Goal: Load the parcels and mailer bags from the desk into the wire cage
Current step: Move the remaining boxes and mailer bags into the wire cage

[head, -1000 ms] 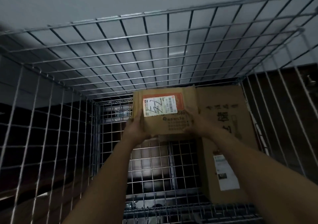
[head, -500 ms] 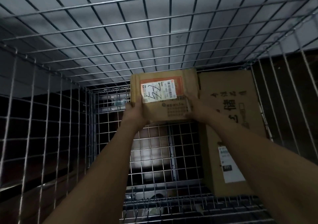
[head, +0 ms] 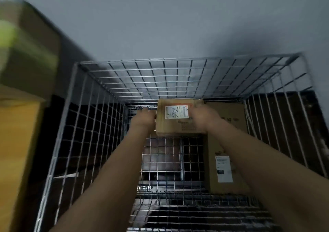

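- Head view: a wire cage (head: 178, 59) is seen from above, open at the top, standing against a grey wall (head: 178, 18) at 12 o'clock.
- A small brown parcel (head: 178, 125) sits deep inside the cage at 12 o'clock, close to the far mesh. A white shipping label (head: 176, 112) with black handwriting faces up.
- The left hand (head: 143, 120) is at the parcel's 9 o'clock side, right up against its edge. Motion blur hides the fingers, so it cannot be told whether they grip or lie slack.
- The right hand (head: 203, 117) lies over the parcel's 3 o'clock part, covering that corner. It is just as blurred, so whether it holds the parcel cannot be told.
- Both bare forearms reach into the cage from 6 o'clock.
- A larger cardboard box (head: 229, 139) lies along the cage's 3 o'clock wall, just beside the small parcel, with a white label (head: 224, 168) near its 6 o'clock end.
- Outside the cage at 9 o'clock is a yellow box (head: 16, 142), and above it a heavily blurred olive and yellow-green shape (head: 21, 53).
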